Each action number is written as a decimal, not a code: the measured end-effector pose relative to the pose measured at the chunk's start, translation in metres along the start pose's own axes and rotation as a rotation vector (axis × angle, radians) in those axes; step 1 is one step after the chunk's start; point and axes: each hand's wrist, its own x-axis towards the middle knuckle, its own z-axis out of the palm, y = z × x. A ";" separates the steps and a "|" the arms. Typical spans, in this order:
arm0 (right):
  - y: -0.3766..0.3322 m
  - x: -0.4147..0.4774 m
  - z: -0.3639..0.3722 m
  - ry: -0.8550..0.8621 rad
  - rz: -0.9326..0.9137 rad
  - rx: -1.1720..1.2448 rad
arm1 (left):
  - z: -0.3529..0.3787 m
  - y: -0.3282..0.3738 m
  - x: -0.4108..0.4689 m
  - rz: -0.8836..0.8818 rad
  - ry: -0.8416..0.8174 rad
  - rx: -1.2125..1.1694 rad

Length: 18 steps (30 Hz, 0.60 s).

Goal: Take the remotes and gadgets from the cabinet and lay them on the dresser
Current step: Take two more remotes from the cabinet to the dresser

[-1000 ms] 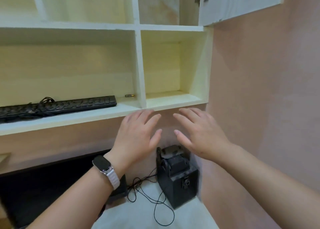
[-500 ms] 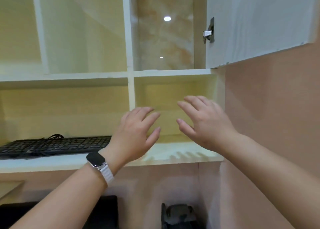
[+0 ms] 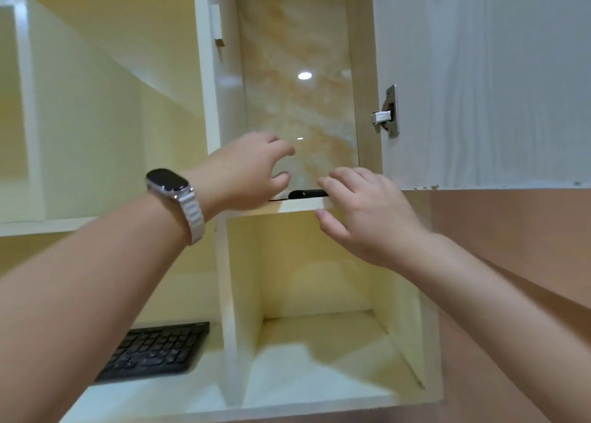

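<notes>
Both of my hands reach up into the open upper cabinet compartment with a marbled back panel [image 3: 297,80]. A black gadget [image 3: 307,194] lies on that compartment's shelf [image 3: 300,204], only its front edge showing between my hands. My left hand [image 3: 246,173], with a watch on the wrist, hovers over the shelf's left side, fingers spread and loosely bent. My right hand [image 3: 361,218] is at the shelf's front edge, fingers stretched over the gadget's right end, thumb below the shelf edge. Neither hand clearly holds anything. The dresser is out of view.
The white cabinet door [image 3: 479,80] stands open to the right, with a metal hinge [image 3: 388,115]. A black keyboard [image 3: 156,350] lies on the lower left shelf. The cubby [image 3: 319,342] below the hands holds nothing visible. A pinkish wall [image 3: 527,246] is on the right.
The view has tilted upward. Both hands have risen from in front of the lower cubby to the upper compartment's shelf, where the black gadget has come into sight.
</notes>
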 end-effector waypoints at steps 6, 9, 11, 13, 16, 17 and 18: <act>0.004 -0.004 0.010 0.013 -0.026 -0.012 | 0.007 0.010 0.056 -0.183 -0.475 0.178; 0.006 -0.005 0.011 0.031 -0.040 -0.002 | 0.019 0.009 0.069 -0.282 -0.620 0.184; 0.007 -0.006 0.011 0.033 -0.050 0.010 | 0.027 0.010 0.072 -0.314 -0.712 0.181; 0.009 -0.006 0.011 0.021 -0.056 0.020 | 0.036 0.010 0.074 -0.355 -0.773 0.163; 0.009 -0.006 0.009 -0.020 -0.056 0.033 | 0.038 0.012 0.073 -0.389 -0.759 0.171; 0.009 -0.006 0.008 -0.033 -0.056 0.032 | 0.036 0.014 0.071 -0.394 -0.741 0.184; 0.009 -0.006 0.007 -0.050 -0.051 0.032 | 0.034 0.016 0.070 -0.400 -0.717 0.180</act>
